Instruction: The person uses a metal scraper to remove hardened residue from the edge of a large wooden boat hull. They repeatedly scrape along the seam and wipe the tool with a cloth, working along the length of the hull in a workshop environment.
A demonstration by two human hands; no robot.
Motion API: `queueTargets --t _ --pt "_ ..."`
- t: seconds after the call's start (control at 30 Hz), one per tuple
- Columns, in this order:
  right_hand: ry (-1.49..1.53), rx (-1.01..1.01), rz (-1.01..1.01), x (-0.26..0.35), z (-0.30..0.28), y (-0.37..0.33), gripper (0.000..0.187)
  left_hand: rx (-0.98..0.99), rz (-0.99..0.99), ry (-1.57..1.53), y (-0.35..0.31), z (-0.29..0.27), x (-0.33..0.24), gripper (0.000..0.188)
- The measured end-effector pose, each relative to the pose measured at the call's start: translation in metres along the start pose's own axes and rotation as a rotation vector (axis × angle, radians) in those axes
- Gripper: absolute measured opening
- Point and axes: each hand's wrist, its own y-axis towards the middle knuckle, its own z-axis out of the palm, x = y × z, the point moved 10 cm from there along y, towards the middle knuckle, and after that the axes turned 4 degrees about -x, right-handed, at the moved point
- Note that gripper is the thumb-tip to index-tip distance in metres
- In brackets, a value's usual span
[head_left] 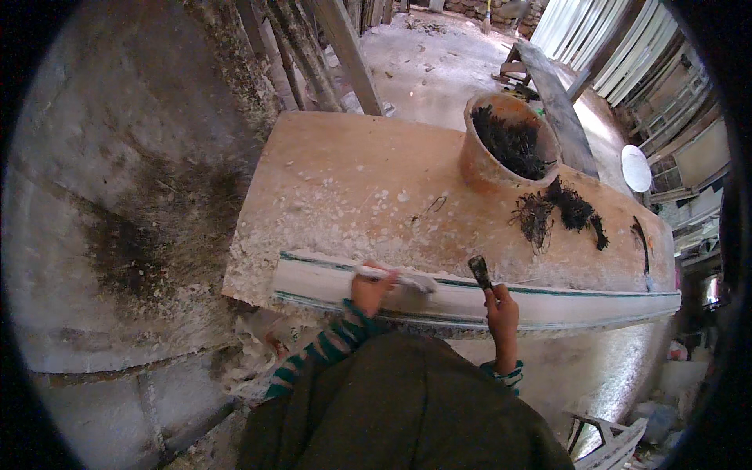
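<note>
Left hand [370,288] rests on a long white moulding [564,301] lying along the near edge of the counter [329,172], fingers closed on a white scraper [403,279] that projects rightward from them. Right hand [501,307], fingers clamped on a dark-handled tool [479,272], sits on the same moulding. Behind: a clay pot [486,160] of dark fibre, with loose fibre [564,210] beside it.

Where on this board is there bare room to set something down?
The widest free patch is the board's left and middle, between its far edge, the bucket and the long white strip; only white flakes lie there. It is crowded right of the bucket, where dark fibre clumps lie, and along the strip, where the left hand and right hand work.
</note>
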Motion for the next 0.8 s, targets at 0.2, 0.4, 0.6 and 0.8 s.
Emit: queueTargets --t 0.2,0.4,0.6,0.8 --pt "-0.094 0.050 -0.090 0.020 -0.016 0.020 0.013 -0.809 0.183 0.500 -0.024 -0.272 -0.067 0.031" --pt "-0.237 0.399 -0.373 0.027 -0.030 0.040 0.033 -1.123 0.632 0.535 -0.109 -0.299 -0.193 0.019" --pt "-0.288 0.526 -0.304 0.008 -0.052 0.062 0.031 -0.915 0.612 0.306 -0.081 -0.227 -0.131 0.016" --pt "-0.268 0.670 -0.268 -0.009 -0.032 0.062 0.032 -0.647 0.314 0.591 -0.076 -0.090 -0.095 0.016"
